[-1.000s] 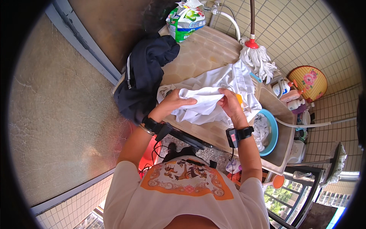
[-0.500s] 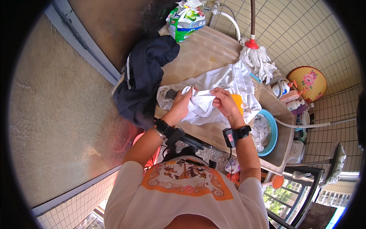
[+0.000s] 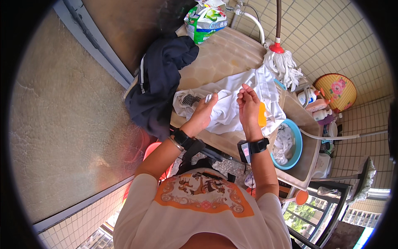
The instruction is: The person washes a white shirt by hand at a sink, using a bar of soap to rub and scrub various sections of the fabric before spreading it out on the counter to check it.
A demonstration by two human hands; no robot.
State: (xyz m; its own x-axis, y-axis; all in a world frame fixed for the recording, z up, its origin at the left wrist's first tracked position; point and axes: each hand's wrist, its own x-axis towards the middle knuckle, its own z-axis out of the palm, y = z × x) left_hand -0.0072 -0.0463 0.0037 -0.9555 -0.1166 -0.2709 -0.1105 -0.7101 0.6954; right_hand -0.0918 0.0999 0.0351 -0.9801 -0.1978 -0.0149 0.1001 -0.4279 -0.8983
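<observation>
A white garment (image 3: 248, 89) lies spread on a beige washing-machine top (image 3: 224, 54). My left hand (image 3: 204, 111) grips a bunched fold of the white garment near its left side. My right hand (image 3: 248, 103) is raised just to the right of it, fingers together and upright, pinching the cloth as far as I can tell. An orange object (image 3: 262, 115) sits against the cloth just right of my right hand. Both wrists carry dark bands.
A dark navy jacket (image 3: 159, 83) hangs over the machine's left edge. A green and white detergent bag (image 3: 205, 20) and a white mop head (image 3: 284, 66) stand at the back. A blue basin (image 3: 296, 143) with white cloth sits in a sink, bottles (image 3: 315, 103) beyond.
Both hands have come up and closer together on the white garment, bunching a fold between them; a patterned part of the cloth now shows at the left.
</observation>
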